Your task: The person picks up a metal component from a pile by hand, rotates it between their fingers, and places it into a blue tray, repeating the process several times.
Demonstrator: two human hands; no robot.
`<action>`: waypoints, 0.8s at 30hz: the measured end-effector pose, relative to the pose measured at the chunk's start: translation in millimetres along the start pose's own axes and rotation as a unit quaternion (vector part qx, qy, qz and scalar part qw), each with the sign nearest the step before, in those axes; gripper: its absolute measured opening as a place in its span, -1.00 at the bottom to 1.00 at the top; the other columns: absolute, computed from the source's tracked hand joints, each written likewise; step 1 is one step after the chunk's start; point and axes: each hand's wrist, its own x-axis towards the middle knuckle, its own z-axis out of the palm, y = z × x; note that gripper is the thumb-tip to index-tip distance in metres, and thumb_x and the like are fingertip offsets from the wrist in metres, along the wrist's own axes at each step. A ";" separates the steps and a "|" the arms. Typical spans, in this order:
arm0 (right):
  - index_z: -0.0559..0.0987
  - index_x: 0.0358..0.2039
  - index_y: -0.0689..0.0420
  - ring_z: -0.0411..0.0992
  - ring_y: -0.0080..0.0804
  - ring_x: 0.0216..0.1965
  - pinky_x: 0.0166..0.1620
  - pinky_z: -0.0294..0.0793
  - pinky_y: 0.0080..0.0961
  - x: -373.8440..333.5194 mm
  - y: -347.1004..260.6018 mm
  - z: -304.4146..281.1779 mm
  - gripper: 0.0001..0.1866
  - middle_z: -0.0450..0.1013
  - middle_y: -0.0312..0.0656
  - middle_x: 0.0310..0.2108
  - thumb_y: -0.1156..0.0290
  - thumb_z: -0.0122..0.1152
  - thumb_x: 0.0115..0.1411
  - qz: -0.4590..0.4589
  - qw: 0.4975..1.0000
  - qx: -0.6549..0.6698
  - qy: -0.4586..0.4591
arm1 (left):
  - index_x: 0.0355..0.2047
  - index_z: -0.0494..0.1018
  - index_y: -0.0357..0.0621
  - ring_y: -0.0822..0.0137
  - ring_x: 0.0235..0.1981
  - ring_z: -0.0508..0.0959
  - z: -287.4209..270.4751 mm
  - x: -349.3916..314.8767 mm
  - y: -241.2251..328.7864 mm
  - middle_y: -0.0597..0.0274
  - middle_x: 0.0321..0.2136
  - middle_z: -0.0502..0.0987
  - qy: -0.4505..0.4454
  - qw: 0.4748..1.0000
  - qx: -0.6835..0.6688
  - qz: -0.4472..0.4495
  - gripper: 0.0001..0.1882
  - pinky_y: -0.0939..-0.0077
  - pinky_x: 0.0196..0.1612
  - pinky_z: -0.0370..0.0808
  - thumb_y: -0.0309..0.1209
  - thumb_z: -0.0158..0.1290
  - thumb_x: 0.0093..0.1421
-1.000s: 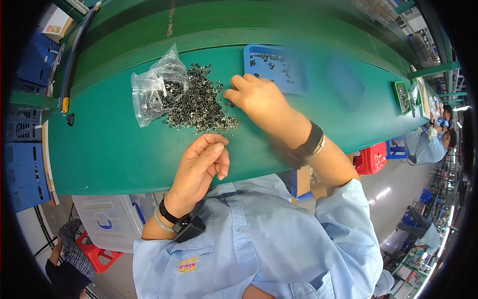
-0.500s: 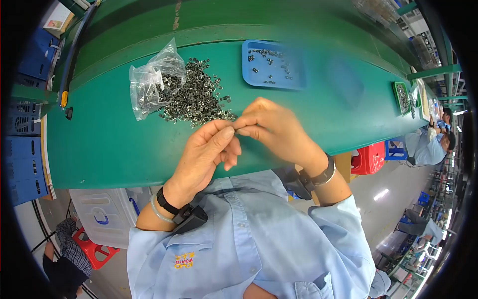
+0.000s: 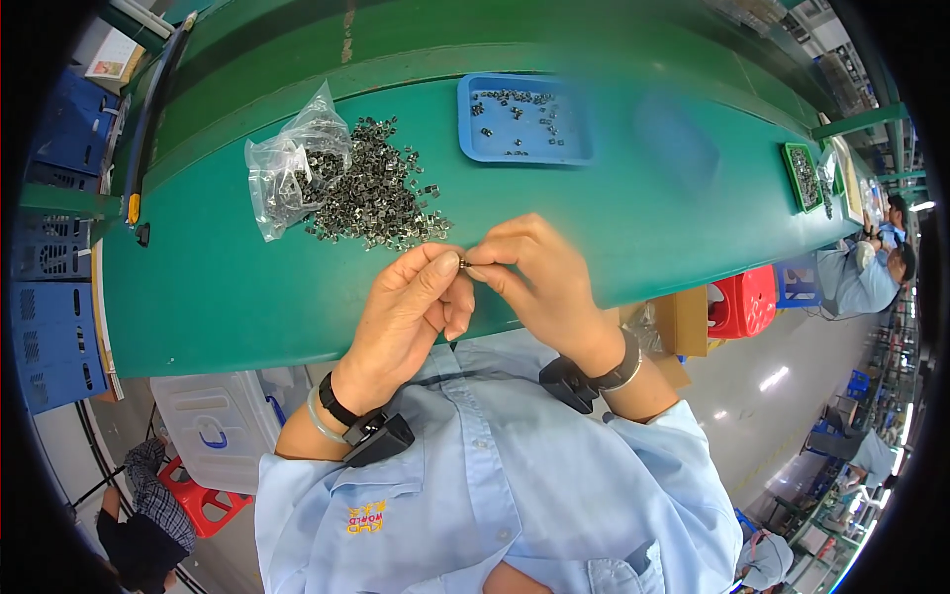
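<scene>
My left hand point(image 3: 414, 309) and my right hand point(image 3: 539, 279) meet fingertip to fingertip above the near part of the green table. Between them is a small dark metal part point(image 3: 463, 264), mostly covered by the fingers. The left thumb and forefinger pinch it from one side, the right thumb and forefinger from the other. Just beyond the left hand spreads a heap of small black and silver metal parts point(image 3: 381, 188). A clear plastic bag point(image 3: 277, 183) lies at the heap's left, with more of these parts at its mouth. Behind the hands stands a blue tray point(image 3: 495, 150) with several small parts scattered in it.
The green table point(image 3: 198, 307) ends just in front of my body. Green trays of parts point(image 3: 802, 178) stand at its far right. A lidded clear bin point(image 3: 213, 421) is below the left edge; a red stool point(image 3: 742, 302) and a cardboard box point(image 3: 683, 322) are at right. Other people sit farther off.
My right hand has shifted slightly, its wrist lower and closer to my body. The small part now shows between the fingertips. The whole view has swung a little.
</scene>
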 end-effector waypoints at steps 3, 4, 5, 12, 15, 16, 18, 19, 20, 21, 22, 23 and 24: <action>0.53 -0.36 0.11 0.42 -0.35 -0.33 -0.32 0.43 -0.49 -0.9 0.4 0.4 -0.79 0.44 -0.25 -0.37 0.57 0.32 -0.06 0.000 1.000 0.003 0.000 | -0.25 0.38 -0.20 0.50 -0.62 0.39 4.5 -2.0 0.8 0.26 -0.59 0.44 0.021 1.000 0.015 0.017 -0.83 0.67 -0.58 0.30 -0.34 -0.03 0.28; 0.54 -0.36 0.11 0.42 -0.35 -0.33 -0.32 0.43 -0.49 -1.2 0.8 0.7 -0.79 0.44 -0.25 -0.37 0.57 0.32 -0.06 -0.002 1.000 0.003 0.001 | -0.25 0.38 -0.20 0.50 -0.62 0.39 4.0 -2.0 0.9 0.26 -0.59 0.44 0.021 1.000 0.015 0.017 -0.83 0.67 -0.58 0.30 -0.34 -0.03 0.28; 0.54 -0.35 0.11 0.42 -0.36 -0.33 -0.33 0.43 -0.50 -1.5 1.2 1.1 -0.78 0.44 -0.25 -0.37 0.57 0.32 -0.06 -0.003 1.000 0.003 0.002 | -0.26 0.38 -0.20 0.50 -0.62 0.39 2.8 -1.8 0.7 0.26 -0.59 0.44 0.021 0.999 0.022 0.015 -0.83 0.66 -0.58 0.31 -0.34 -0.03 0.27; 0.54 -0.35 0.10 0.42 -0.37 -0.33 -0.32 0.42 -0.50 -5.0 -3.2 4.4 -0.79 0.44 -0.26 -0.38 0.57 0.31 -0.05 0.030 0.999 0.035 0.006 | -0.29 0.36 -0.17 0.48 -0.62 0.39 -6.3 1.5 -4.3 0.24 -0.60 0.44 -0.015 1.000 -0.011 0.011 -0.85 0.66 -0.58 0.30 -0.35 0.01 0.25; 0.54 -0.34 0.10 0.42 -0.38 -0.33 -0.32 0.42 -0.51 -6.4 -4.7 4.5 -0.79 0.45 -0.26 -0.38 0.57 0.30 -0.04 0.041 0.998 0.048 0.003 | -0.33 0.35 -0.16 0.46 -0.63 0.39 -7.5 2.7 -8.2 0.24 -0.62 0.43 -0.039 0.997 -0.070 0.008 -0.85 0.64 -0.59 0.28 -0.35 0.01 0.25; 0.54 -0.34 0.09 0.42 -0.38 -0.33 -0.32 0.42 -0.51 -6.9 -5.0 4.4 -0.79 0.45 -0.26 -0.37 0.57 0.29 -0.03 0.046 0.997 0.054 0.002 | -0.33 0.35 -0.16 0.46 -0.63 0.39 -7.5 3.1 -9.4 0.24 -0.62 0.43 -0.040 0.997 -0.070 0.008 -0.85 0.64 -0.59 0.28 -0.35 0.01 0.25; 0.54 -0.33 0.09 0.42 -0.38 -0.33 -0.32 0.42 -0.51 -7.8 -5.1 4.7 -0.79 0.45 -0.26 -0.37 0.57 0.29 -0.02 0.050 0.997 0.061 0.002 | -0.34 0.34 -0.15 0.45 -0.64 0.39 -7.3 3.4 -11.5 0.24 -0.63 0.43 -0.048 0.995 -0.092 0.007 -0.85 0.64 -0.60 0.27 -0.35 0.02 0.24; 0.54 -0.33 0.09 0.42 -0.38 -0.33 -0.32 0.42 -0.51 -8.6 -4.5 5.3 -0.80 0.45 -0.26 -0.37 0.56 0.29 -0.02 0.051 0.996 0.067 0.005 | -0.35 0.34 -0.15 0.44 -0.64 0.39 -7.1 3.8 -12.1 0.24 -0.63 0.42 -0.052 0.993 -0.103 0.007 -0.85 0.64 -0.60 0.27 -0.35 0.02 0.24; 0.54 -0.33 0.09 0.42 -0.38 -0.33 -0.32 0.42 -0.51 -9.3 -3.7 6.1 -0.80 0.45 -0.26 -0.37 0.56 0.28 -0.01 0.052 0.996 0.073 0.007 | -0.35 0.34 -0.15 0.44 -0.64 0.39 -6.8 4.2 -12.6 0.24 -0.63 0.42 -0.052 0.993 -0.103 0.007 -0.85 0.64 -0.60 0.27 -0.35 0.02 0.24; 0.54 -0.32 0.09 0.43 -0.38 -0.33 -0.31 0.43 -0.51 -9.9 -3.1 6.6 -0.80 0.45 -0.26 -0.37 0.56 0.28 -0.01 0.054 0.995 0.079 0.010 | -0.35 0.34 -0.15 0.44 -0.64 0.39 -6.5 4.7 -12.9 0.25 -0.63 0.42 -0.051 0.993 -0.104 0.007 -0.85 0.64 -0.59 0.27 -0.35 0.02 0.24; 0.54 -0.32 0.09 0.43 -0.38 -0.33 -0.31 0.43 -0.51 -10.0 -2.7 6.8 -0.80 0.45 -0.26 -0.37 0.56 0.28 -0.01 0.054 0.995 0.079 0.011 | -0.35 0.34 -0.15 0.45 -0.64 0.39 -6.2 5.0 -13.1 0.25 -0.63 0.42 -0.050 0.993 -0.104 0.008 -0.85 0.63 -0.59 0.28 -0.35 0.02 0.25; 0.53 -0.32 0.10 0.43 -0.38 -0.33 -0.31 0.43 -0.50 -10.1 -2.3 6.8 -0.80 0.45 -0.26 -0.38 0.56 0.28 0.00 0.052 0.996 0.072 0.011 | -0.35 0.34 -0.15 0.45 -0.64 0.39 -6.2 5.1 -12.9 0.25 -0.64 0.42 -0.049 0.993 -0.104 0.008 -0.85 0.63 -0.58 0.28 -0.35 0.01 0.25; 0.53 -0.31 0.10 0.43 -0.38 -0.33 -0.31 0.43 -0.50 -10.0 -2.0 6.9 -0.80 0.45 -0.26 -0.38 0.56 0.28 0.00 0.050 0.996 0.066 0.011 | -0.35 0.34 -0.15 0.45 -0.64 0.39 -6.3 5.1 -11.9 0.25 -0.64 0.42 -0.049 0.993 -0.104 0.009 -0.85 0.63 -0.58 0.28 -0.35 0.01 0.25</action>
